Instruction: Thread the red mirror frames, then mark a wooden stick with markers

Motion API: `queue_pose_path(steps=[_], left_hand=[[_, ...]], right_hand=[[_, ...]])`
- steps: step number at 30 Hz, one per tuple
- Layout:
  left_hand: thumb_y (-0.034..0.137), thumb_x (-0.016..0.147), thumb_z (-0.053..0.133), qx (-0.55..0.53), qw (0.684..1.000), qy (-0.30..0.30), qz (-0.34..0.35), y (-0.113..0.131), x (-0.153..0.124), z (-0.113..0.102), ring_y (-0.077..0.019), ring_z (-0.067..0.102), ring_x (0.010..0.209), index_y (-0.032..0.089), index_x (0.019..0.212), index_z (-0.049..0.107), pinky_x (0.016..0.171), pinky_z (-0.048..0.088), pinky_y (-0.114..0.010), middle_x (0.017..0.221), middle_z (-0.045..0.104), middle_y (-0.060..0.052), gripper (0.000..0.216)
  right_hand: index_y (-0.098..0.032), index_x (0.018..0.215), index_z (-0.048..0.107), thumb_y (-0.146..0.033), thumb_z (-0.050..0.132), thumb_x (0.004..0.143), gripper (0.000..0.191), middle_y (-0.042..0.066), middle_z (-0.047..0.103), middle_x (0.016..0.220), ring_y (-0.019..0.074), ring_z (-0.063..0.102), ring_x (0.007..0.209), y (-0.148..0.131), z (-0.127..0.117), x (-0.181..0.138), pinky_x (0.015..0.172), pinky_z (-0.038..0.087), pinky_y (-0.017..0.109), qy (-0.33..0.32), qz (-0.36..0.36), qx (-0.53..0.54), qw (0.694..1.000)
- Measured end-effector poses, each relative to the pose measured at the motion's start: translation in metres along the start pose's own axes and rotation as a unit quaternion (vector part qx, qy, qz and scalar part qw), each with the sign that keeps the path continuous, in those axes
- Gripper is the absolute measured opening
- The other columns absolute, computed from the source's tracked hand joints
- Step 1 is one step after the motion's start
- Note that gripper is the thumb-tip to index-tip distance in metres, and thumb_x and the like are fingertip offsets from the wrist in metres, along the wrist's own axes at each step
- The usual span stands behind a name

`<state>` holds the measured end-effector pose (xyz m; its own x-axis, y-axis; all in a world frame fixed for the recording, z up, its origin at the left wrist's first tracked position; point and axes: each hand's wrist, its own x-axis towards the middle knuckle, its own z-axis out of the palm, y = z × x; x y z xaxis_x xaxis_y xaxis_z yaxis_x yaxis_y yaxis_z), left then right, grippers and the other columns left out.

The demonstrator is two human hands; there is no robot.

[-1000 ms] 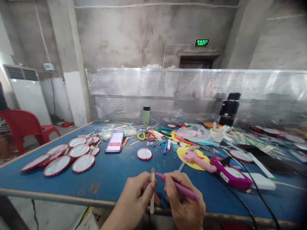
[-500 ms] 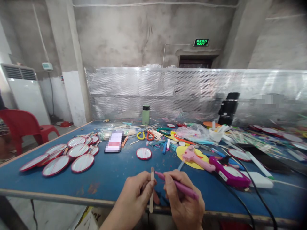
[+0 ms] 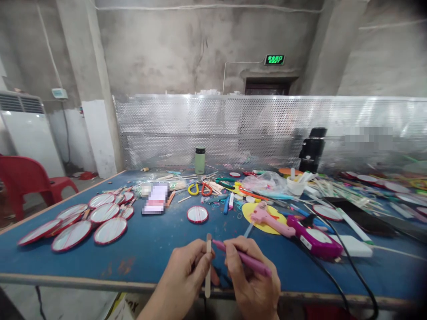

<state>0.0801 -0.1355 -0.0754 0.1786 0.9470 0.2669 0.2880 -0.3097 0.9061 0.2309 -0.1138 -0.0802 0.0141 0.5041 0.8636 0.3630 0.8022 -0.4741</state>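
My left hand (image 3: pixel 185 278) is closed around a flat wooden craft stick (image 3: pixel 208 242), held upright near the front edge of the blue table (image 3: pixel 150 244). My right hand (image 3: pixel 251 284) grips a pink marker pen (image 3: pixel 248 261) like a pencil. The pen's tip points left and meets the upper part of the stick. Both hands hover just over the table's front edge.
Several red-rimmed round discs (image 3: pixel 90 220) lie at the left, one more (image 3: pixel 197 214) in the middle. A pink glue gun (image 3: pixel 267 218) on a yellow disc and a purple glue gun (image 3: pixel 315 240) with black cords lie right. Scissors (image 3: pixel 200 189), a green bottle (image 3: pixel 199 160) and a red chair (image 3: pixel 26 180) stand farther off.
The hands stay together with stick and pen in the same pose. The view has shifted slightly, so everything sits a bit further left in the picture.
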Motion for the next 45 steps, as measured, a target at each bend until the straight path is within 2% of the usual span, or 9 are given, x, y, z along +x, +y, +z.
queue_pose_path(steps=[7,14,19,22,26,31,37,41,45], left_hand=[[0.058,0.097,0.046,-0.012,1.000,-0.010,-0.007,-0.006,-0.002,0.001,-0.0114,0.049,0.047,0.019,0.083,0.061,0.044,0.039,-0.020,0.069,0.071,-0.004,0.044],[0.061,0.095,0.047,-0.024,0.999,-0.014,-0.017,-0.008,-0.001,0.000,-0.0110,0.050,0.047,0.018,0.085,0.063,0.043,0.038,-0.019,0.071,0.072,-0.005,0.047],[0.066,0.092,0.049,-0.060,0.996,-0.021,-0.056,-0.004,-0.002,-0.003,-0.0088,0.045,0.044,0.017,0.091,0.061,0.041,0.036,-0.018,0.070,0.072,-0.004,0.050],[0.069,0.089,0.052,-0.087,0.994,-0.023,-0.067,-0.001,-0.002,-0.004,-0.0071,0.043,0.042,0.016,0.093,0.060,0.041,0.034,-0.017,0.068,0.071,-0.003,0.054],[0.070,0.087,0.053,-0.085,0.994,-0.020,-0.068,-0.001,-0.003,-0.005,-0.0072,0.042,0.042,0.015,0.091,0.061,0.039,0.034,-0.017,0.066,0.070,-0.003,0.056],[0.068,0.090,0.050,-0.063,0.996,-0.020,-0.061,-0.004,-0.004,-0.004,-0.0081,0.042,0.044,0.017,0.091,0.060,0.041,0.033,-0.017,0.065,0.070,-0.002,0.051],[0.062,0.091,0.054,-0.065,0.997,-0.006,-0.051,-0.004,-0.008,-0.001,-0.0111,0.051,0.052,0.018,0.080,0.061,0.044,0.037,-0.017,0.065,0.069,-0.002,0.046],[0.062,0.090,0.057,-0.072,0.996,0.005,-0.049,-0.004,-0.009,-0.001,-0.0111,0.050,0.051,0.019,0.078,0.064,0.044,0.036,-0.017,0.063,0.067,-0.001,0.046],[0.065,0.088,0.058,-0.045,0.997,-0.011,-0.056,-0.005,-0.009,-0.002,-0.0105,0.046,0.049,0.019,0.073,0.067,0.043,0.035,-0.017,0.059,0.062,0.001,0.050]], right_hand=[[-0.021,0.075,0.067,-0.018,0.055,0.094,0.023,-0.002,0.070,0.066,0.0110,0.068,0.057,-0.006,0.000,0.004,0.059,0.052,0.016,0.003,-0.022,-0.008,1.000],[-0.021,0.077,0.068,-0.017,0.055,0.094,0.022,-0.002,0.069,0.066,0.0111,0.067,0.057,-0.004,0.001,0.000,0.059,0.053,0.017,0.005,-0.009,0.010,1.000],[-0.021,0.080,0.067,-0.018,0.056,0.096,0.020,-0.003,0.064,0.064,0.0090,0.059,0.047,0.003,0.001,-0.006,0.047,0.046,0.017,0.036,0.028,0.041,0.998],[-0.021,0.081,0.067,-0.018,0.055,0.096,0.020,-0.003,0.063,0.064,0.0068,0.050,0.040,0.005,0.002,-0.007,0.040,0.041,0.017,0.022,0.027,0.043,0.998],[-0.021,0.082,0.067,-0.018,0.055,0.096,0.019,-0.003,0.063,0.064,0.0063,0.047,0.038,0.006,0.003,-0.008,0.037,0.038,0.017,0.012,0.022,0.053,0.998],[-0.021,0.085,0.068,-0.016,0.055,0.096,0.018,-0.003,0.062,0.064,0.0064,0.048,0.039,0.008,0.004,-0.009,0.037,0.038,0.017,0.019,0.022,0.064,0.998],[-0.020,0.082,0.067,-0.017,0.054,0.096,0.019,-0.002,0.060,0.062,0.0073,0.049,0.041,0.005,0.003,-0.009,0.038,0.039,0.017,0.030,0.024,0.062,0.997],[-0.019,0.081,0.067,-0.018,0.053,0.097,0.022,-0.002,0.059,0.060,0.0070,0.047,0.038,0.004,0.004,-0.010,0.035,0.035,0.018,0.026,0.035,0.054,0.998],[-0.019,0.081,0.067,-0.017,0.053,0.096,0.021,-0.002,0.060,0.060,0.0076,0.049,0.040,0.003,0.005,-0.009,0.039,0.037,0.019,0.048,0.025,0.060,0.997]])
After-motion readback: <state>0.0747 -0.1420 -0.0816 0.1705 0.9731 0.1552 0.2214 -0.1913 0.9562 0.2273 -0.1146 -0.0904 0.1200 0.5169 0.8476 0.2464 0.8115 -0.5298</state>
